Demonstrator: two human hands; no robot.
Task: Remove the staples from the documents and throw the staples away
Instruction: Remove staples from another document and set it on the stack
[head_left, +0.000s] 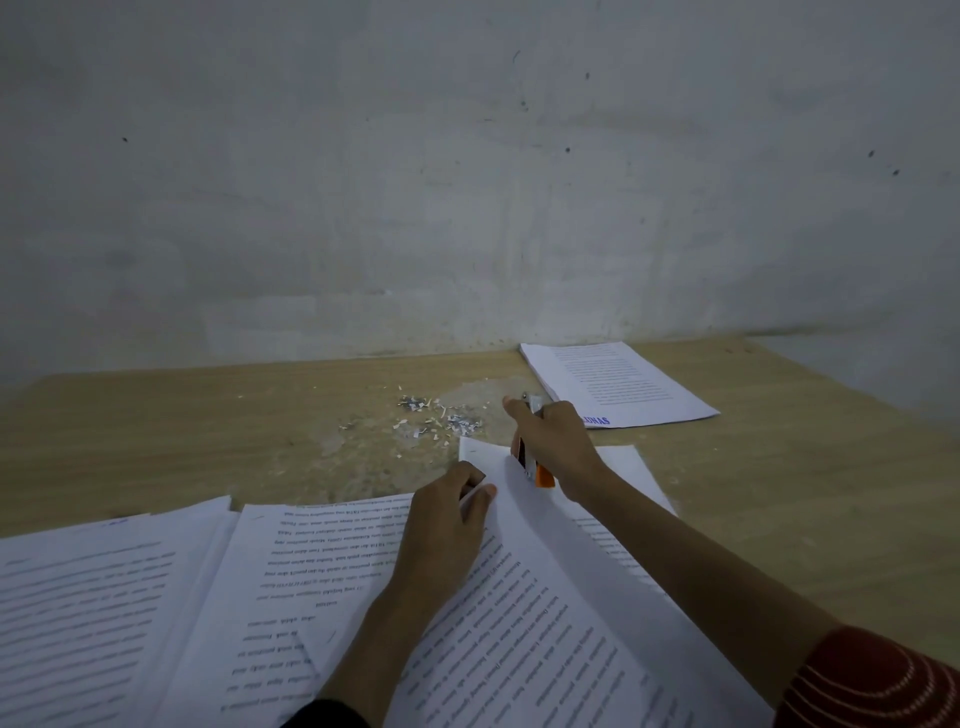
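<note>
A printed document (524, 613) lies tilted in front of me, its top sheet lifted near the far corner. My left hand (447, 525) pinches that lifted sheet by its upper edge. My right hand (556, 441) grips a small stapler-type tool (537, 467) with a metal body and an orange end, held at the document's far corner. A scatter of pulled staples and paper bits (431, 415) lies on the wooden table (208, 431) beyond my hands. The staple under the tool is hidden.
More printed sheets (93, 613) lie stacked at the near left. Another document (618, 384) rests at the back right by the grey wall (467, 182). The table's right edge runs near the far right corner.
</note>
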